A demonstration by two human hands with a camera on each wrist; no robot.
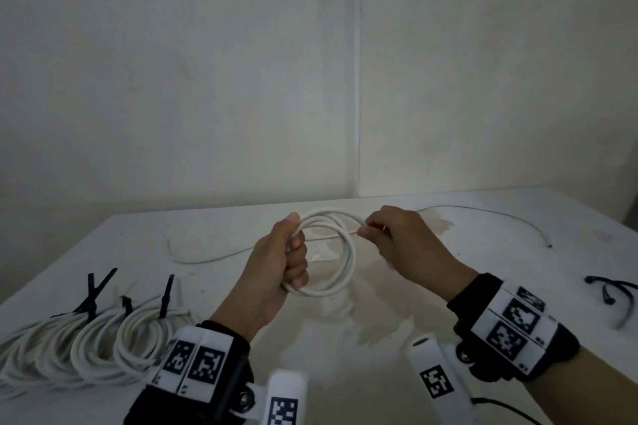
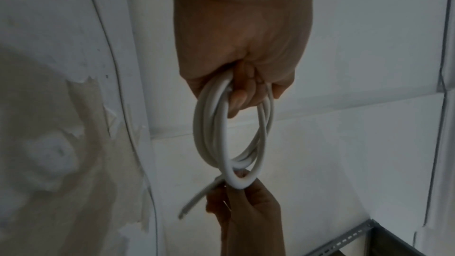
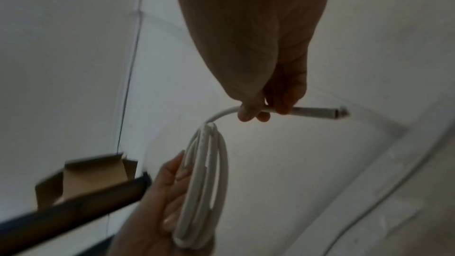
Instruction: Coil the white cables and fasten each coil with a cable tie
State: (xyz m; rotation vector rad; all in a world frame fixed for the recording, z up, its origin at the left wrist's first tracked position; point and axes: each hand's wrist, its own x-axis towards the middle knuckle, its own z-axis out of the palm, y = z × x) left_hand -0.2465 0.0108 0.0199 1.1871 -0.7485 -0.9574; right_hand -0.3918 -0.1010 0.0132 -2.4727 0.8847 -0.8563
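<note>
Bare workroom, plain white walls [image 1: 207,79], stained white table [image 1: 379,338], metal shelving bracket [image 2: 349,238]

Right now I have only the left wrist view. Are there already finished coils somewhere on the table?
Observer: Yes. In the head view, a group of tied coils lies at the near left of the table, with black cable ties standing up from them.
Operator: Is a free tie left for this coil?
Observer: Loose black ties lie at the table's far right.
Operator: How much cable is not wound yet?
Observer: Little. In the right wrist view, the cable end sticks out just past the right grip, a short way from the coil.
</note>
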